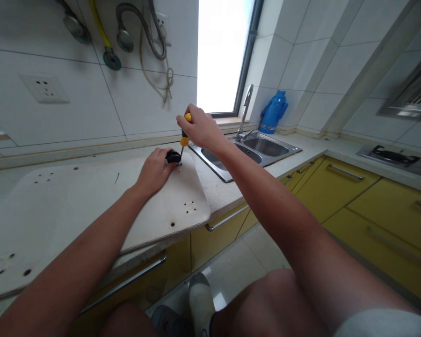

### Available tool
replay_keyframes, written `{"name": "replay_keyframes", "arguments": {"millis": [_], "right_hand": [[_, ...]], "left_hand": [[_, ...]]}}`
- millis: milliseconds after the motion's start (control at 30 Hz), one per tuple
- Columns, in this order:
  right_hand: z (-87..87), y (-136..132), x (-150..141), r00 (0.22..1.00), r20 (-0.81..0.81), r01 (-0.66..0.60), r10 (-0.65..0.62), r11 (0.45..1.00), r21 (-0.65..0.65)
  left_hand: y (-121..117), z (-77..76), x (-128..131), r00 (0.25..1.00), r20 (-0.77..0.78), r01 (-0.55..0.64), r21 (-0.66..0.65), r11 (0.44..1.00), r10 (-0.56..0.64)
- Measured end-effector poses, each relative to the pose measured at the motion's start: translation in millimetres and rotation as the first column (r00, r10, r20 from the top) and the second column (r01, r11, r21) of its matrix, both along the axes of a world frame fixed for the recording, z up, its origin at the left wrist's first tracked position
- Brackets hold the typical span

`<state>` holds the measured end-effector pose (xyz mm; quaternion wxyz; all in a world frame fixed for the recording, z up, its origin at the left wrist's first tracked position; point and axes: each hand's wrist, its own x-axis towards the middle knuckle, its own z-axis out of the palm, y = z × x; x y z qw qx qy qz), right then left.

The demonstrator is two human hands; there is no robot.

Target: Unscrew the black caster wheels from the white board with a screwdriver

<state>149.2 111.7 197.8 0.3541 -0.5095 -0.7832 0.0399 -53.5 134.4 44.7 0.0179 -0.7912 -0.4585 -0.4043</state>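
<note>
A pale wooden board with groups of drilled holes lies flat on the kitchen counter and juts over its front edge. My left hand is closed on a small black part and presses it onto the board's far right corner. My right hand grips a screwdriver with a yellow and black handle. The screwdriver stands upright, its tip down at the black part.
A steel double sink with a tap lies just right of the board. A blue jug stands behind it. A wall socket and hoses are above the counter, a gas hob at far right, yellow drawers below.
</note>
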Motion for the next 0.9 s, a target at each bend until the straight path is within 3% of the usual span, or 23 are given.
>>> {"name": "replay_keyframes", "arguments": {"millis": [567, 767, 900], "right_hand": [[-1.6, 5.0, 0.3, 1.000, 0.000, -0.011, 0.011, 1.000, 0.017], [5.0, 5.9, 10.4, 0.991, -0.048, -0.125, 0.122, 0.990, -0.061], [7.3, 8.4, 14.1, 0.995, 0.051, -0.083, 0.081, 0.996, 0.036]], "left_hand": [[2.4, -3.4, -0.4, 1.000, -0.013, 0.002, 0.018, 1.000, -0.001], [3.0, -6.3, 1.3, 0.998, -0.048, -0.042, 0.009, 0.999, 0.042], [4.4, -7.1, 0.9, 0.998, -0.048, -0.038, -0.004, 0.999, 0.038]]}}
